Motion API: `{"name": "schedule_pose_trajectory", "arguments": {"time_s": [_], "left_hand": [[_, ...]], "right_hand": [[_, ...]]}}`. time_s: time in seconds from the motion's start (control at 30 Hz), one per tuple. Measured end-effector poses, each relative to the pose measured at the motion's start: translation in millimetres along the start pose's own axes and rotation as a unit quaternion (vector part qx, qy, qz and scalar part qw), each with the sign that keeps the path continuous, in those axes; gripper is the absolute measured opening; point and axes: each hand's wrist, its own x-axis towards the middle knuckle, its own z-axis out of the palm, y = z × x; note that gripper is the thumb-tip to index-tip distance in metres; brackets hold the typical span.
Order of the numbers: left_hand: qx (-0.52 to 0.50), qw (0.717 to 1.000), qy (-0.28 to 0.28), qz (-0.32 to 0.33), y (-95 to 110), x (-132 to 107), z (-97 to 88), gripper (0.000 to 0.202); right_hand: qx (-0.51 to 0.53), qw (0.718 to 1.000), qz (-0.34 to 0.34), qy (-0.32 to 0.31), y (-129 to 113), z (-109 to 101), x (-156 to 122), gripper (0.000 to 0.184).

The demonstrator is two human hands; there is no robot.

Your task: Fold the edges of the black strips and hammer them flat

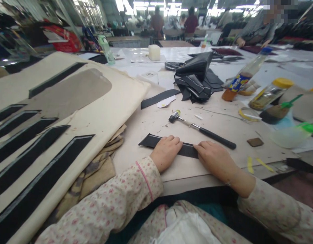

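Black, slightly glossy strip (189, 151), like leather or something made to resemble it, lies on the pale bench (148, 123) right in front of the worker, under both hands. Its long axis runs crosswise, from the left hand (168, 152) to the right hand (214, 157), tilted so that the left end sits a little farther from the body. A thin pale line shows along the far edge near that left end.

The left hand rests across the middle, fingers bunched together and bent onto the strip, with a good length poking out beyond it. The right hand has its fingertips drawn in on the strip at the right, covering that end, so I can't tell exactly where it stops. A short stretch shows bare between the two. Both hands seem to be holding it, though the thumbs are mostly hidden from me.

Just beyond the strip lies a hammer (201, 129), head away to the left, black handle slanting back toward the right hand, which is the nearer one to its grip. Off to the left, more black strips (51, 175) lie on a cream board (121, 91), well apart from the left hand.
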Motion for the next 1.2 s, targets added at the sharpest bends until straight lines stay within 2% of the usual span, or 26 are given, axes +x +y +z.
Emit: {"name": "schedule_pose_trajectory", "arguments": {"time_s": [0.2, 0.3, 0.4, 0.5, 0.63, 0.73, 0.83, 1.0, 1.1, 1.2], "left_hand": [[-0.016, 0.999, 0.019, -0.029, -7, -9, 5.4, 0.024], [-0.022, 0.997, 0.039, -0.059, -3, -9, 7.5, 0.021], [-0.031, 0.995, 0.065, -0.074, -1, -10, 9.9, 0.022], [-0.046, 0.993, 0.086, -0.067, -2, -11, 13.4, 0.022], [-0.052, 0.992, 0.1, -0.058, -5, -12, 18.1, 0.023], [-0.057, 0.991, 0.107, -0.057, -5, -13, 20.0, 0.023], [-0.059, 0.991, 0.112, -0.054, -5, -13, 20.8, 0.024], [-0.064, 0.99, 0.114, -0.054, -5, -12, 21.7, 0.023], [-0.063, 0.989, 0.118, -0.057, -5, -11, 23.1, 0.023], [-0.062, 0.989, 0.122, -0.056, -5, -12, 23.4, 0.024]], "right_hand": [[0.028, 0.999, 0.012, -0.024, 24, -9, -8, 0.025], [0.06, 0.997, 0.041, -0.023, 44, -12, 1, 0.027], [0.068, 0.995, 0.077, -0.003, 57, -6, 15, 0.03], [0.073, 0.992, 0.097, -0.023, 62, 5, 28, 0.043], [0.099, 0.988, 0.118, -0.025, 62, 8, 29, 0.041], [0.188, 0.97, 0.152, -0.015, 59, 0, 4, 0.04], [0.27, 0.939, 0.215, -0.017, 55, -10, -44, 0.05], [0.289, 0.911, 0.289, -0.054, 52, -25, -123, 0.053], [0.262, 0.91, 0.321, -0.022, 49, -31, -145, 0.054], [0.235, 0.92, 0.312, 0.022, 44, -30, -149, 0.055]]}}
